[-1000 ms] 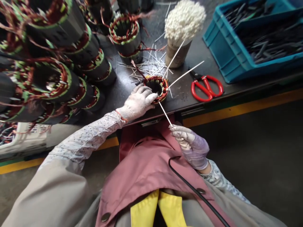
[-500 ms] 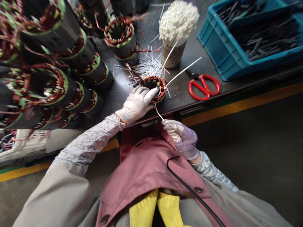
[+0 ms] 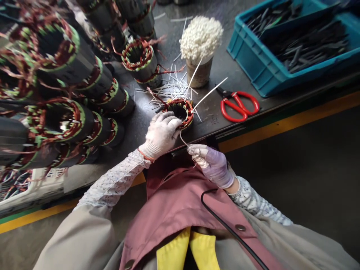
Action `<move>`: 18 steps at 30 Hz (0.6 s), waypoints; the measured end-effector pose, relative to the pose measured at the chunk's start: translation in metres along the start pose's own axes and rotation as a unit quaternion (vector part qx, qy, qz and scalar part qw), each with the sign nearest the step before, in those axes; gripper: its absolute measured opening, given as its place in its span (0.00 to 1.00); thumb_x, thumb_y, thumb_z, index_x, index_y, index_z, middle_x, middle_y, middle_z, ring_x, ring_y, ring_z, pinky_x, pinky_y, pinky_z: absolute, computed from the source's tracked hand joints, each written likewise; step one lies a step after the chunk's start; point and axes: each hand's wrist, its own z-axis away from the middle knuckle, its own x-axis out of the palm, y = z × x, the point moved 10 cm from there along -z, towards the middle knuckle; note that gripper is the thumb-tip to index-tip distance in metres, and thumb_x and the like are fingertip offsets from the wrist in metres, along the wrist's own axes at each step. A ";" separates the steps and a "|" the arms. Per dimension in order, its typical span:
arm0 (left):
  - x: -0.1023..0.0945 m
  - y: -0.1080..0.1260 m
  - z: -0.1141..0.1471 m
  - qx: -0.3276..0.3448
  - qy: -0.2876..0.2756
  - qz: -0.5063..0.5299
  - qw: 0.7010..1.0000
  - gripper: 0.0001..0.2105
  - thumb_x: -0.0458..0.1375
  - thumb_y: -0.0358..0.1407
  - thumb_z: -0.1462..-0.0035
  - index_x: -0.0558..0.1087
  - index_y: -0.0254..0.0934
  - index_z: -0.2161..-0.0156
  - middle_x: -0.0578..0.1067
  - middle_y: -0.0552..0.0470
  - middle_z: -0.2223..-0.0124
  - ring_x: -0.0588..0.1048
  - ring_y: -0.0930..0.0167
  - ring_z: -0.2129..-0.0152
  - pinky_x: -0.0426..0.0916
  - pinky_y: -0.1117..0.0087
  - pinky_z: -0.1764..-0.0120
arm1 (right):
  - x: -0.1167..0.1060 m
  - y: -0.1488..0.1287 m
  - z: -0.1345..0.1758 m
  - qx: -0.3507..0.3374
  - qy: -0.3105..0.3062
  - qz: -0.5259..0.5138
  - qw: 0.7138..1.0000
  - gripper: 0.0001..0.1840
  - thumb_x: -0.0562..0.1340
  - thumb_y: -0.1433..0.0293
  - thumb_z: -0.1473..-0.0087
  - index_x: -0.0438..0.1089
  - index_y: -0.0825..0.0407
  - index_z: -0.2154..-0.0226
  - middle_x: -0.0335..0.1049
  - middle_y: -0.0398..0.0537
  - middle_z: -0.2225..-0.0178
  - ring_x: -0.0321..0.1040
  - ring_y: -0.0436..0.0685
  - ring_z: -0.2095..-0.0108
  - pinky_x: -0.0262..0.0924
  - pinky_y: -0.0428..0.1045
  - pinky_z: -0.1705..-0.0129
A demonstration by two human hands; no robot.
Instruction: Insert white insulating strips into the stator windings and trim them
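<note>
A small motor stator (image 3: 188,123) with red-brown copper windings stands near the table's front edge. My left hand (image 3: 163,131), in a white glove, grips its near left side, fingers curled over the rim. A white cable tie (image 3: 182,138) runs from the stator's near side to my right hand (image 3: 209,163), whose gloved fingers are pinched closed on its end. Other white ties stick up from the stator's right side, one long tie (image 3: 210,93) slanting right. Red-handled scissors (image 3: 239,107) lie to the right of it.
Several larger stators (image 3: 87,78) are stacked on the left. Behind the work, loose white strips (image 3: 171,88) lie scattered beside a cup (image 3: 198,73) packed with white ties. A blue bin (image 3: 250,63) of dark strips stands at the right. A white basket (image 3: 46,183) sits lower left.
The view has shifted slightly. My left thumb has come back from inside the stator to its rim. My right hand still holds the tie's end, now closer to the stator, and the tie curves more.
</note>
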 end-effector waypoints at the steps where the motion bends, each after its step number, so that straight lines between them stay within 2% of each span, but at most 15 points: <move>1: 0.000 -0.001 0.000 -0.002 0.007 0.006 1.000 0.11 0.55 0.37 0.39 0.76 0.39 0.54 0.79 0.49 0.51 0.71 0.61 0.46 0.61 0.56 0.41 | 0.002 0.008 0.000 0.030 0.000 -0.016 0.999 0.08 0.61 0.71 0.42 0.77 0.47 0.64 0.78 0.48 0.59 0.76 0.54 0.57 0.74 0.50 0.52; 3: 0.000 -0.003 0.000 -0.002 0.015 0.013 1.000 0.10 0.56 0.38 0.39 0.76 0.39 0.55 0.79 0.49 0.51 0.71 0.62 0.47 0.61 0.56 0.41 | 0.006 0.032 0.001 0.131 0.011 -0.093 0.987 0.05 0.63 0.67 0.44 0.77 0.49 0.67 0.77 0.49 0.56 0.76 0.55 0.58 0.75 0.50 0.56; 4: 0.000 -0.003 0.001 0.001 0.019 0.013 1.000 0.10 0.56 0.38 0.39 0.76 0.39 0.55 0.79 0.49 0.51 0.71 0.62 0.46 0.62 0.56 0.41 | 0.012 0.045 0.003 0.197 0.012 -0.157 0.968 0.06 0.64 0.65 0.44 0.76 0.49 0.68 0.76 0.49 0.56 0.76 0.55 0.60 0.76 0.50 0.60; 5: 0.001 -0.003 0.001 0.005 0.021 0.012 1.000 0.10 0.57 0.38 0.39 0.76 0.39 0.55 0.79 0.48 0.51 0.71 0.61 0.46 0.62 0.56 0.41 | 0.021 0.056 0.007 0.265 0.008 -0.230 0.936 0.09 0.65 0.62 0.46 0.75 0.50 0.68 0.75 0.49 0.58 0.76 0.55 0.62 0.76 0.50 0.64; 7: 0.000 -0.003 0.001 0.007 0.025 0.010 1.000 0.10 0.57 0.37 0.40 0.77 0.39 0.56 0.79 0.47 0.52 0.72 0.61 0.47 0.62 0.55 0.42 | 0.045 0.065 0.012 0.367 -0.019 -0.370 0.853 0.13 0.67 0.58 0.48 0.72 0.51 0.68 0.73 0.44 0.64 0.76 0.53 0.67 0.75 0.49 0.69; 9: 0.000 -0.003 0.001 0.003 0.020 0.009 1.000 0.10 0.57 0.37 0.40 0.77 0.39 0.56 0.79 0.46 0.51 0.72 0.61 0.47 0.63 0.55 0.43 | 0.062 0.061 0.010 0.402 -0.050 -0.453 0.794 0.15 0.69 0.57 0.51 0.70 0.51 0.69 0.70 0.41 0.69 0.75 0.52 0.69 0.74 0.48 0.69; 10: 0.001 -0.003 0.000 0.002 0.014 0.009 1.000 0.10 0.56 0.37 0.40 0.77 0.40 0.56 0.79 0.46 0.52 0.72 0.61 0.47 0.64 0.55 0.43 | 0.066 0.058 0.008 0.404 -0.060 -0.470 0.782 0.16 0.69 0.57 0.52 0.70 0.51 0.69 0.70 0.40 0.70 0.74 0.51 0.70 0.74 0.47 0.70; 11: 0.001 -0.003 0.000 0.002 0.009 0.009 1.000 0.10 0.56 0.37 0.40 0.77 0.39 0.56 0.79 0.46 0.51 0.72 0.61 0.47 0.64 0.55 0.43 | 0.068 0.056 0.005 0.403 -0.064 -0.473 0.781 0.16 0.69 0.57 0.52 0.70 0.51 0.69 0.70 0.41 0.71 0.74 0.50 0.72 0.73 0.46 0.71; 13: 0.001 -0.002 -0.001 0.007 0.002 0.009 1.000 0.11 0.55 0.37 0.39 0.77 0.39 0.55 0.79 0.46 0.51 0.72 0.61 0.47 0.64 0.55 0.43 | 0.064 0.058 -0.002 0.394 -0.051 -0.439 0.806 0.15 0.68 0.57 0.52 0.71 0.51 0.70 0.71 0.41 0.73 0.71 0.48 0.74 0.69 0.43 0.74; 15: 0.000 -0.001 -0.001 0.021 0.003 0.012 1.000 0.12 0.55 0.39 0.38 0.77 0.38 0.54 0.79 0.45 0.51 0.73 0.61 0.47 0.64 0.56 0.43 | 0.053 0.064 -0.012 0.373 -0.020 -0.356 0.857 0.14 0.68 0.57 0.51 0.72 0.52 0.72 0.70 0.42 0.76 0.68 0.48 0.77 0.66 0.42 0.76; 18: 0.000 0.000 0.001 0.035 0.008 0.011 0.999 0.14 0.53 0.40 0.37 0.75 0.36 0.51 0.78 0.44 0.50 0.72 0.61 0.45 0.61 0.55 0.40 | 0.037 0.066 -0.033 0.303 0.006 -0.207 0.930 0.16 0.68 0.56 0.53 0.72 0.52 0.77 0.70 0.42 0.79 0.65 0.49 0.78 0.63 0.44 0.76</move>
